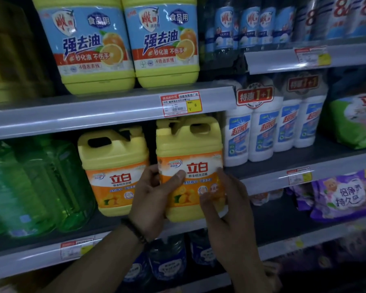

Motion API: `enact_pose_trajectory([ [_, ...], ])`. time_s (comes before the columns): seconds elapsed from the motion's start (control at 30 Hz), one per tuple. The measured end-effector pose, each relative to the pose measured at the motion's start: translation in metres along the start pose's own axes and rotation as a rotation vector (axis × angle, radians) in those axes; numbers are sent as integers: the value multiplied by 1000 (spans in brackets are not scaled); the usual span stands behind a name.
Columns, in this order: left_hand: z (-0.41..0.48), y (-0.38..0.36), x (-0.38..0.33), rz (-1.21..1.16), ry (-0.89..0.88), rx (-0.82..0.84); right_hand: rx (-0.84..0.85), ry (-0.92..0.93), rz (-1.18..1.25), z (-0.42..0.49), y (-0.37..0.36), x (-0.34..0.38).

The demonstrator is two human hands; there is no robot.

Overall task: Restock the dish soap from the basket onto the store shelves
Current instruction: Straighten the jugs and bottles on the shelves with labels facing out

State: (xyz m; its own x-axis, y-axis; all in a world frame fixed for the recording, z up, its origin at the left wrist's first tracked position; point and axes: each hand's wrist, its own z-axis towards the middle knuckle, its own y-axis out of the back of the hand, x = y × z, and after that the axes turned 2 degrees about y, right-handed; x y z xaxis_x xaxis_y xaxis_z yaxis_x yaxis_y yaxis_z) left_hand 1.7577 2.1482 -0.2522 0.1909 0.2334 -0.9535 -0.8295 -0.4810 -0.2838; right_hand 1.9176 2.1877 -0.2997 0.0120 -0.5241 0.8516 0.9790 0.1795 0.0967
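A yellow dish soap jug [190, 157] with an orange label stands at the front of the middle shelf [76, 248]. My left hand [154, 199] grips its lower left side, thumb across the label. My right hand [226, 206] touches the jug's lower right side with its fingers spread along the label. A second identical yellow jug [112, 172] stands just to the left, a little further back. The basket is out of view.
Green bottles [36, 187] fill the shelf's left part and white bottles [262, 132] stand to the right. Two large yellow jugs [118, 43] sit on the shelf above. Purple bags [344, 193] lie lower right; blue bottles [167, 259] stand below.
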Motion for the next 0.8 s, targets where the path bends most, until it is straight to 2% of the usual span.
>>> enact_pose_trajectory([
  [0.17,15,-11,5,29,-79,-10,121,100,-137,2,-8,-9],
  [0.27,21,-13,15,92,-106,-35,235,70,-132,2,-12,-20],
  [0.37,22,-9,25,164,-142,-42,273,75,-181,1,-15,-26],
  [0.53,17,-5,27,409,-187,30,199,123,-224,-5,-29,-32],
  [0.8,11,5,19,700,-192,78,-47,157,-250,-13,-43,-43],
])
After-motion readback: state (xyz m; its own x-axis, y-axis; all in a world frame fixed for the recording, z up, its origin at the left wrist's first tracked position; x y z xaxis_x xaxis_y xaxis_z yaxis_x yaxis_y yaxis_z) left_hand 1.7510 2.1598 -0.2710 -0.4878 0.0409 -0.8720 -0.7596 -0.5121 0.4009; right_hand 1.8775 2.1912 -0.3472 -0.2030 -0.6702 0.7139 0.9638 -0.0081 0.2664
